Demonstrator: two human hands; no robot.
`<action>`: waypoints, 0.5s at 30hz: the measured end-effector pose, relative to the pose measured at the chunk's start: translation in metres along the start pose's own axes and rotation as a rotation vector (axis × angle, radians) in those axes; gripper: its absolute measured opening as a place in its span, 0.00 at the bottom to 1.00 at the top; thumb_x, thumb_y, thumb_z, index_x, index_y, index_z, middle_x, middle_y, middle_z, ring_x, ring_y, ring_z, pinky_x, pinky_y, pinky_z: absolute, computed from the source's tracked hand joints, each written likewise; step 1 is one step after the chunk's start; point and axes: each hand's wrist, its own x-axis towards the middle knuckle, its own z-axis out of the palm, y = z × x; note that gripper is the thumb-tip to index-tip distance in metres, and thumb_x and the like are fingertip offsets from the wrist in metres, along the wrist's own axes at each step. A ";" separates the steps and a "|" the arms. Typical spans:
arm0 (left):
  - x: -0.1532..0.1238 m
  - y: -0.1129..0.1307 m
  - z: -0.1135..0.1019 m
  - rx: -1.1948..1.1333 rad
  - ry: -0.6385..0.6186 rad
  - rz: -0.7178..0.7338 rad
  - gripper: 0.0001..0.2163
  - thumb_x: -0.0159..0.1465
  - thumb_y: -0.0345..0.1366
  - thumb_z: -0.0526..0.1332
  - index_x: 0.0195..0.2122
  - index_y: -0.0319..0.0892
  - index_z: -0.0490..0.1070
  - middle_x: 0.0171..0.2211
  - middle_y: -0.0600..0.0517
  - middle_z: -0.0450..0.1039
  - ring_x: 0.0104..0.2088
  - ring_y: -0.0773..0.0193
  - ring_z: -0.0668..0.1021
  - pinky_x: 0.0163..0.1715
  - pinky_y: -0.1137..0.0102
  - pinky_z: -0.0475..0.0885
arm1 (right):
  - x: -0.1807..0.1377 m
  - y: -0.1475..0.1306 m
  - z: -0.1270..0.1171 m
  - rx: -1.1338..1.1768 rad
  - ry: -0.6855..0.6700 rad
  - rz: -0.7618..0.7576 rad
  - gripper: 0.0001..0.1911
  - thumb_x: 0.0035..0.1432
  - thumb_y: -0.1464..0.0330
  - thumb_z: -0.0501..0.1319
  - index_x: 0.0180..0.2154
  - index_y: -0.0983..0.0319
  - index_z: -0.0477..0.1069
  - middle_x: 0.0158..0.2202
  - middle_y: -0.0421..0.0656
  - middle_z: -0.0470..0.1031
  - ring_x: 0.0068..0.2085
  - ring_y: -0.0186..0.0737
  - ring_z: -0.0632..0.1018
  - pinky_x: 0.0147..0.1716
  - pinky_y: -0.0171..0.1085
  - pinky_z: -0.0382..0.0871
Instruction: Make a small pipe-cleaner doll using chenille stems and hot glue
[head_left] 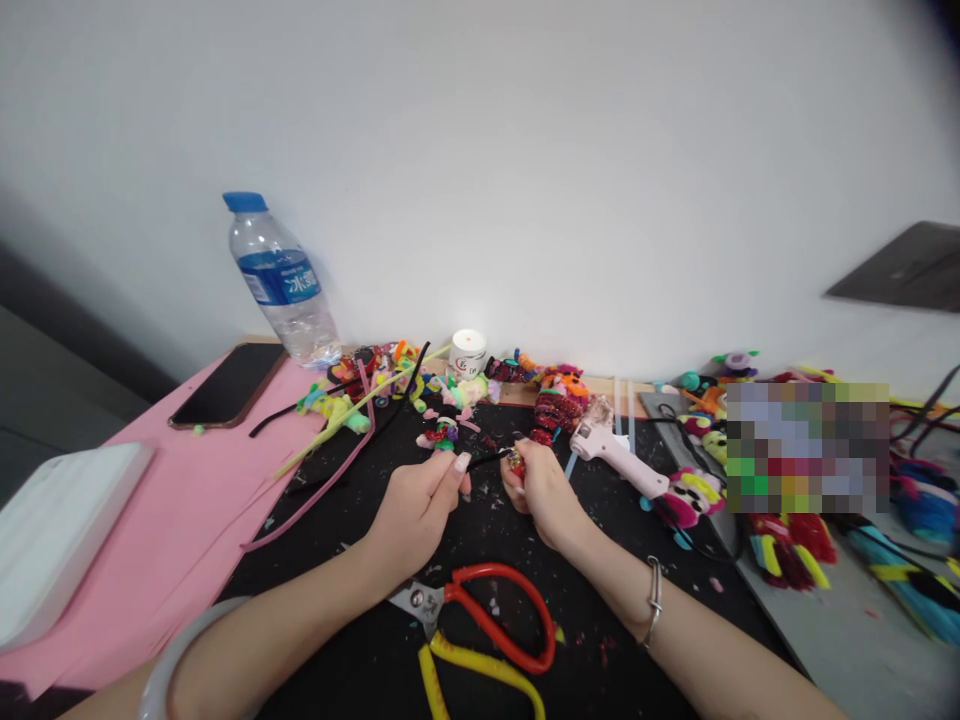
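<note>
A short black pipe cleaner (pixel 484 460) stretches between my two hands above the black work mat. My left hand (pixel 421 505) is closed, pinching one end between thumb and fingers. My right hand (pixel 546 490) is closed too, gripping the other end; something small and shiny shows at its fingertips, too small to name. Just beyond my left fingers sits a small colourful pipe-cleaner figure (pixel 442 432). Scissors (pixel 495 610) with one red and one yellow handle lie below my hands. A pale pink glue gun (pixel 619 458) rests right of my right hand.
A water bottle (pixel 281 285) leans at the wall beside a phone (pixel 229 385) on pink paper (pixel 161 500). A white box (pixel 67 540) stands left. A paper cup (pixel 467 352) and loose pipe cleaners (pixel 322 500) lie behind. Several fuzzy figures (pixel 690 497) crowd the right; part is pixelated.
</note>
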 end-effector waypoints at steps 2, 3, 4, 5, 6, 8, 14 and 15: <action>0.000 0.000 0.000 -0.003 0.002 0.003 0.17 0.67 0.40 0.46 0.24 0.40 0.62 0.14 0.61 0.52 0.16 0.72 0.58 0.19 0.75 0.54 | -0.001 -0.001 0.000 -0.006 -0.014 0.000 0.26 0.64 0.66 0.40 0.13 0.58 0.50 0.11 0.34 0.49 0.15 0.31 0.52 0.16 0.34 0.46; 0.000 0.001 0.000 -0.002 0.006 0.007 0.17 0.67 0.40 0.46 0.24 0.40 0.62 0.14 0.60 0.52 0.16 0.72 0.58 0.19 0.75 0.54 | -0.001 -0.002 0.000 -0.009 -0.020 0.000 0.26 0.63 0.66 0.40 0.13 0.58 0.51 0.11 0.34 0.49 0.15 0.31 0.52 0.17 0.34 0.47; 0.000 0.001 0.000 0.000 0.010 0.010 0.16 0.67 0.40 0.46 0.24 0.40 0.62 0.14 0.60 0.52 0.16 0.72 0.59 0.19 0.75 0.54 | -0.001 -0.003 0.000 -0.012 -0.025 0.000 0.26 0.63 0.66 0.40 0.13 0.58 0.51 0.11 0.34 0.50 0.15 0.31 0.53 0.17 0.34 0.47; 0.000 0.001 0.000 0.003 0.015 0.012 0.16 0.67 0.39 0.46 0.23 0.40 0.62 0.14 0.60 0.52 0.16 0.72 0.59 0.19 0.75 0.54 | -0.002 -0.004 0.000 -0.015 -0.028 0.000 0.26 0.63 0.66 0.41 0.13 0.58 0.51 0.11 0.34 0.50 0.15 0.31 0.53 0.17 0.34 0.47; 0.000 0.001 0.000 0.006 0.020 0.012 0.16 0.66 0.39 0.46 0.23 0.40 0.62 0.14 0.60 0.52 0.16 0.72 0.59 0.19 0.75 0.54 | -0.002 -0.005 0.000 -0.016 -0.029 0.000 0.26 0.63 0.66 0.41 0.13 0.58 0.51 0.11 0.34 0.50 0.15 0.31 0.53 0.17 0.34 0.47; 0.000 0.001 0.001 0.010 0.028 0.012 0.16 0.66 0.39 0.46 0.23 0.40 0.62 0.14 0.60 0.53 0.16 0.72 0.59 0.19 0.75 0.54 | -0.002 -0.007 0.000 -0.015 -0.030 0.002 0.25 0.63 0.66 0.42 0.13 0.58 0.52 0.11 0.34 0.50 0.15 0.31 0.53 0.17 0.34 0.47; 0.000 0.000 0.000 0.042 0.023 0.027 0.16 0.67 0.39 0.45 0.24 0.40 0.62 0.14 0.61 0.52 0.16 0.72 0.59 0.19 0.75 0.54 | -0.001 -0.005 0.001 0.049 -0.013 0.019 0.26 0.62 0.63 0.44 0.12 0.59 0.52 0.11 0.34 0.51 0.15 0.29 0.53 0.16 0.34 0.44; 0.000 0.000 -0.001 0.057 0.027 0.035 0.16 0.67 0.39 0.45 0.24 0.40 0.62 0.15 0.61 0.52 0.16 0.72 0.59 0.20 0.75 0.54 | -0.001 -0.004 0.001 0.074 -0.008 0.026 0.26 0.62 0.62 0.44 0.12 0.59 0.52 0.11 0.34 0.50 0.14 0.29 0.52 0.16 0.34 0.44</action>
